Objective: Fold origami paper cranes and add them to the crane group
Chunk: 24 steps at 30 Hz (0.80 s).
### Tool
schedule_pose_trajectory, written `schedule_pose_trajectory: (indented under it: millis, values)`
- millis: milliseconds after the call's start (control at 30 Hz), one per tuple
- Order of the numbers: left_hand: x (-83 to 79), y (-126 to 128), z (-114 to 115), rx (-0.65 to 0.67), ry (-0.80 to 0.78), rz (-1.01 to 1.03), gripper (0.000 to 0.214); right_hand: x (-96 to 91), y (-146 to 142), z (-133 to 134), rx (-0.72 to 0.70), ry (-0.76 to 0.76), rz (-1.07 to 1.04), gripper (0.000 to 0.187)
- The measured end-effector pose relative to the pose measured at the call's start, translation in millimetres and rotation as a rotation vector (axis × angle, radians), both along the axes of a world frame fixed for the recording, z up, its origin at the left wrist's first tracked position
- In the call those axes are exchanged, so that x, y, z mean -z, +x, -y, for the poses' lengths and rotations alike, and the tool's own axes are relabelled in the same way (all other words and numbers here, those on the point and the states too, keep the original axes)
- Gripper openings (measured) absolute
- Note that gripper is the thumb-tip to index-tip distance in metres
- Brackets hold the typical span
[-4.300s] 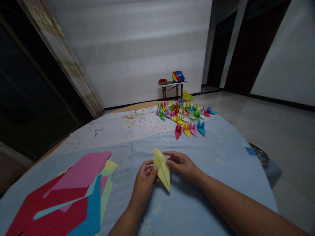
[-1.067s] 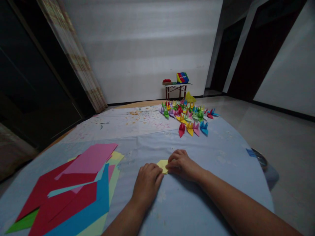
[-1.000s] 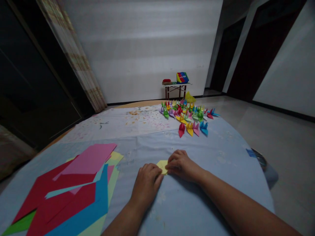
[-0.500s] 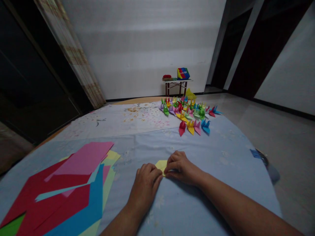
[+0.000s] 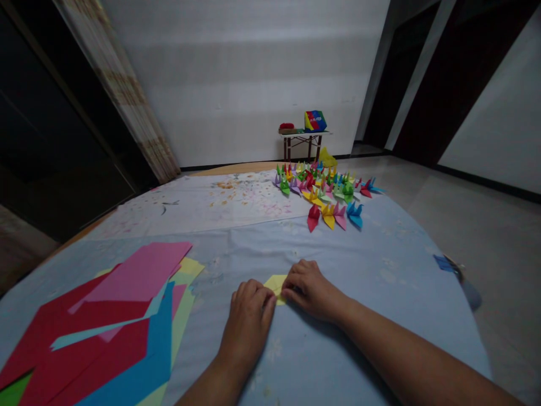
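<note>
A small folded piece of yellow paper (image 5: 275, 281) lies flat on the light blue cloth (image 5: 372, 270), mostly covered by both hands. My left hand (image 5: 248, 316) rests palm down over its near left part, fingers curled and pressing on it. My right hand (image 5: 310, 287) presses on its right side with bent fingertips. Only a corner of the yellow paper shows between the hands.
A loose stack of red, pink, blue and yellow paper sheets (image 5: 122, 321) lies at the left. Several folded paper cranes (image 5: 325, 194) stand at the far right of the cloth. A small table (image 5: 303, 141) with a colourful box stands by the wall. Bare floor lies to the right.
Earlier both hands held the yellow folded paper up off the cloth as a long pointed shape; now it lies flat, folded smaller, pressed under both hands. The view has tilted slightly.
</note>
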State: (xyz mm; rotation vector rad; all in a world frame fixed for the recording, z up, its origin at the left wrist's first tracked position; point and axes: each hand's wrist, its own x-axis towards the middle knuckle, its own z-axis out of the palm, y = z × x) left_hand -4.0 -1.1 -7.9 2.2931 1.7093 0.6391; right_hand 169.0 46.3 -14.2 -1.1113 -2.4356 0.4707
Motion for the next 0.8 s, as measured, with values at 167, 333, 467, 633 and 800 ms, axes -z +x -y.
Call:
schedule_pose_trajectory:
  millis: [167, 333, 467, 633, 800]
  values:
    - [2.7, 2.6, 0.4, -0.067, 0.026, -0.025, 0.014, 1.0, -3.7, -0.5, 0.076, -0.006, 0.041, 0.016]
    - [6.6, 4.0, -2.0, -0.129, 0.018, -0.011, 0.012, 2.6, -6.1, -1.6, 0.126, -0.031, 0.018, 0.014]
    - [7.8, 4.0, -3.5, -0.156, 0.003, 0.007, 0.012, 4.6, -6.8, -1.9, 0.165, -0.054, 0.003, 0.015]
    - [6.3, 1.8, -3.1, -0.159, -0.024, 0.035, 0.01, 5.1, -6.5, -2.1, 0.191, -0.073, 0.005, 0.016]
    - [6.8, 0.5, -5.1, -0.158, -0.036, 0.048, 0.009, 3.8, -5.0, -3.8, 0.213, -0.093, 0.038, 0.012]
